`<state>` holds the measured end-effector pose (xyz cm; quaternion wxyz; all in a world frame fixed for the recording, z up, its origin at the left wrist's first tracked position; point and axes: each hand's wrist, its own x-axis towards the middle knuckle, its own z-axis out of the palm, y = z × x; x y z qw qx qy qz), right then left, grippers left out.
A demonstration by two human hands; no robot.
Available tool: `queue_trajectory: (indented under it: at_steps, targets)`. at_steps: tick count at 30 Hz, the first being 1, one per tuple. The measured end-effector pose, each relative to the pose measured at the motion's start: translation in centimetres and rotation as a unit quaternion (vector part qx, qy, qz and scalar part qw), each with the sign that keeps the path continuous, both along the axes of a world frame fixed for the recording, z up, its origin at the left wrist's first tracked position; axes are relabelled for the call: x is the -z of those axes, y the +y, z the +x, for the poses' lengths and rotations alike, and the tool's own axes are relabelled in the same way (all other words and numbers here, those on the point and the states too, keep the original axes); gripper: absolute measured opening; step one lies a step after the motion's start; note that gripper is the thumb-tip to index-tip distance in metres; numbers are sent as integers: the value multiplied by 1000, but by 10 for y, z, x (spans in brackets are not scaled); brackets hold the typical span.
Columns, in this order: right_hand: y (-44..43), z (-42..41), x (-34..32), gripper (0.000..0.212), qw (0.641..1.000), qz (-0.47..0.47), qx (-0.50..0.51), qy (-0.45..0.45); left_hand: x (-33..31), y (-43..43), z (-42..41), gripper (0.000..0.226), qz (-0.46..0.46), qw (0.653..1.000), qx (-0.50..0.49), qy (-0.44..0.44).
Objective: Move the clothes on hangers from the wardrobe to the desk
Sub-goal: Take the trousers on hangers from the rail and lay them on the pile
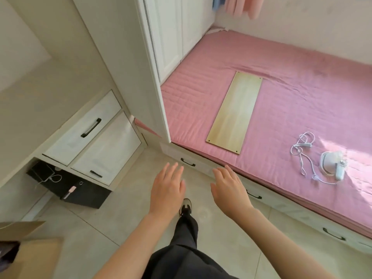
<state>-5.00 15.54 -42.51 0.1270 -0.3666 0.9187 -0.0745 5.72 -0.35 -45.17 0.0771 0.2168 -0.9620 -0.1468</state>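
Observation:
Both my hands hang in front of me over the tiled floor, palms down, fingers straight, holding nothing. My left hand [168,188] is just left of my right hand [229,188]. The white wardrobe [171,37] stands ahead with its doors at the head of the pink bed. At the top edge pink cloth [247,6] and a bit of blue cloth [217,3] hang; no hangers show. The desk [30,109] is at my left, its pale top running to the frame's edge.
A pink mattress [291,101] fills the right side, with a pale wooden board [235,111] and a white corded device [332,164] on it. Drawers [82,127] sit under the desk, a black box [80,190] on the floor, cardboard boxes [30,256] at lower left.

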Motion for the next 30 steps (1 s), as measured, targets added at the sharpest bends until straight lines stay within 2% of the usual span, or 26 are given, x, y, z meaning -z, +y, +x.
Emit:
queue_trajectory:
  at_steps: [5, 18, 30]
  targets:
    - [-41, -61, -4, 39, 1000, 0, 14, 5, -2, -45, -67, 38, 9, 1000, 19, 4]
    - [-125, -204, -14, 42, 999, -22, 44, 19, -24, -130, -225, 32, -13, 996, 72, 42]
    - [-208, -336, -21, 44, 997, -54, -48, 30, -38, -191, -338, 38, -25, 998, -40, 36]
